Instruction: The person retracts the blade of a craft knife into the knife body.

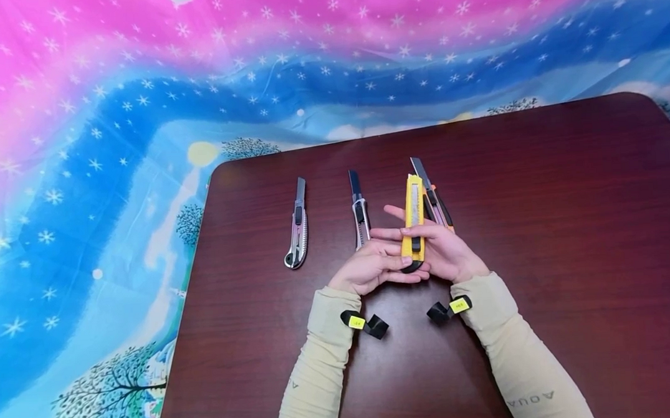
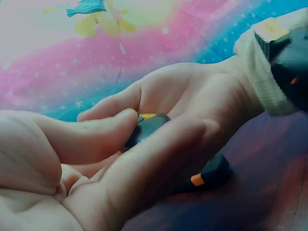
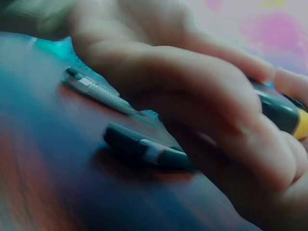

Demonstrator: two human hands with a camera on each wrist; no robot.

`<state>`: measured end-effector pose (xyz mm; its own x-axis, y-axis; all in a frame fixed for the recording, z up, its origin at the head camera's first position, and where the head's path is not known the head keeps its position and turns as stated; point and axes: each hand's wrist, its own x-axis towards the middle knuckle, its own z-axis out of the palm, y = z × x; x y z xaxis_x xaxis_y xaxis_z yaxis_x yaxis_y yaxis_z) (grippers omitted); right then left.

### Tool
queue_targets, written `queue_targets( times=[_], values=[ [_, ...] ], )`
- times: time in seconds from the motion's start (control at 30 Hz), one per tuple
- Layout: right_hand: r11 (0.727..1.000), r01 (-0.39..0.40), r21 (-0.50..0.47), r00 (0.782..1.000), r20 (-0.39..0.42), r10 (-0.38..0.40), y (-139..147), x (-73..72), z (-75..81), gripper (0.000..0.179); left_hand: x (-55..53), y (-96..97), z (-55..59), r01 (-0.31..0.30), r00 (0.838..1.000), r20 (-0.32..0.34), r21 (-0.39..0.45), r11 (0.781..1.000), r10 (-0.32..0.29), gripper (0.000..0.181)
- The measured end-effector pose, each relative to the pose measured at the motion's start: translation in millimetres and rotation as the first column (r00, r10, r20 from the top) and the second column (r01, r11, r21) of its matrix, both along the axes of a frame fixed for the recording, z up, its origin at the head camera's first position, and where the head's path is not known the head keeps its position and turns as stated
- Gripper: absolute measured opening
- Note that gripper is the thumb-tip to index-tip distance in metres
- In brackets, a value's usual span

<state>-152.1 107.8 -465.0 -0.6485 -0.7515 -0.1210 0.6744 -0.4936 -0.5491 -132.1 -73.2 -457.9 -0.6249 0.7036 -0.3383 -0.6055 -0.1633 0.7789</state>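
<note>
A yellow box cutter (image 1: 414,196) with a black end is held up above the table, pointing away from the person. The left hand (image 1: 367,268) pinches its black lower end, thumb on top and fingers beneath. From the other side, the right hand (image 1: 453,254) grips it, its thumb across the front near the black slider and fingers stretched behind. The left wrist view shows the left thumb on the black end of the cutter (image 2: 147,129). In the right wrist view, the hands partly cover the cutter (image 3: 279,111).
On the dark red wooden table (image 1: 251,337) lie a silver box cutter (image 1: 298,226) at left, a silver and black one (image 1: 360,211) in the middle, and an orange and black one (image 1: 437,206) partly behind the right hand. All three have blades out. A patterned cloth (image 1: 155,86) hangs behind.
</note>
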Motion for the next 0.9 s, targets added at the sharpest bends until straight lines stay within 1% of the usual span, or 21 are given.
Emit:
queue_targets(
  times=[0.17,0.27,0.4,0.5,0.63,0.73,0.8,0.9],
  values=[
    [0.999,-0.006,-0.031,1.0,0.019,0.006,-2.4,1.8,-3.5,0.058,-1.0,-1.3,-0.8,0.004,1.0,-0.002,-0.009,1.0,-0.004,0.036],
    [0.998,-0.006,-0.067,1.0,0.021,0.007,-3.5,2.0,-5.7,0.058,-1.4,-1.5,0.2,0.001,1.0,0.006,-0.004,1.0,-0.001,0.036],
    [0.999,-0.012,-0.052,1.0,-0.014,0.011,-5.9,5.8,-8.0,0.058,-1.7,-2.4,1.2,-0.032,0.999,0.002,0.005,0.999,0.032,0.037],
    [1.0,-0.008,0.003,0.999,-0.042,0.008,-7.5,7.6,-8.5,0.058,-2.9,-3.2,0.9,-0.052,0.999,-0.012,0.006,0.999,0.052,0.037],
    [1.0,0.001,0.017,0.999,-0.041,-0.001,-6.8,6.9,-8.2,0.059,-3.9,-2.6,1.1,-0.025,1.0,-0.01,0.005,1.0,0.025,0.036],
    [1.0,-0.01,-0.01,0.999,-0.036,0.01,-4.8,6.4,-8.9,0.061,-3.2,-0.6,1.6,-0.007,1.0,-0.002,-0.005,1.0,0.007,0.037],
    [0.999,-0.024,-0.027,0.999,-0.039,0.023,-3.2,5.9,-9.2,0.06,-2.3,1.1,1.8,-0.011,1.0,-0.002,-0.01,1.0,0.011,0.037],
    [1.0,-0.025,-0.011,0.998,-0.058,0.024,-0.4,5.6,-8.5,0.057,-0.8,3.5,1.5,-0.023,1.0,-0.01,-0.014,1.0,0.023,0.037]
  ],
)
